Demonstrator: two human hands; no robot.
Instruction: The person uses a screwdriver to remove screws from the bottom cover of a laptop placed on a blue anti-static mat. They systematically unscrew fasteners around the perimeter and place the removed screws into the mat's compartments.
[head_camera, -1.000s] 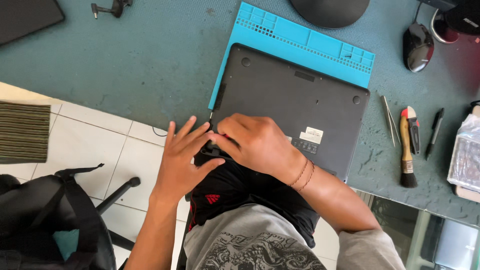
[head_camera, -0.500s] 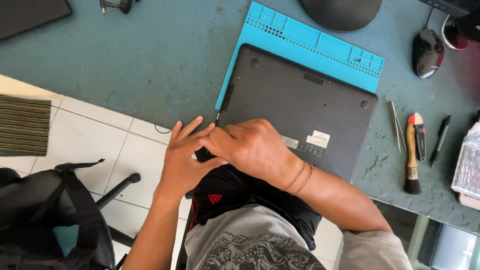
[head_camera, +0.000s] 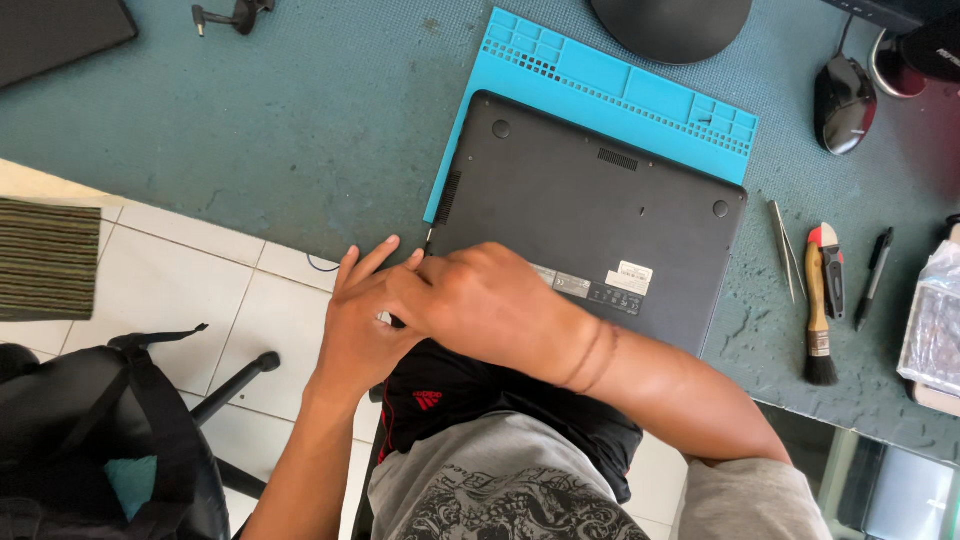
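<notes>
Both hands are working the near-left corner of the upturned dark grey plastic laptop (head_camera: 590, 215), right hand (head_camera: 480, 305) curled over it, left hand (head_camera: 362, 315) spreading alongside, long axis running left-right.

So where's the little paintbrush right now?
In the head view, the brush lies on the green table, right of the upturned laptop, between tweezers and a black pen.

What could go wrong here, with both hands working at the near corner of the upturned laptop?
The laptop lies base-up on the blue mat, its near corner at the table edge, where the left hand and right hand press together; a hard push might slide it off toward the tiled floor. The right hand hides the contact point, so a slip could go unnoticed. The brush and tweezers lie loose near the right forearm.
</notes>
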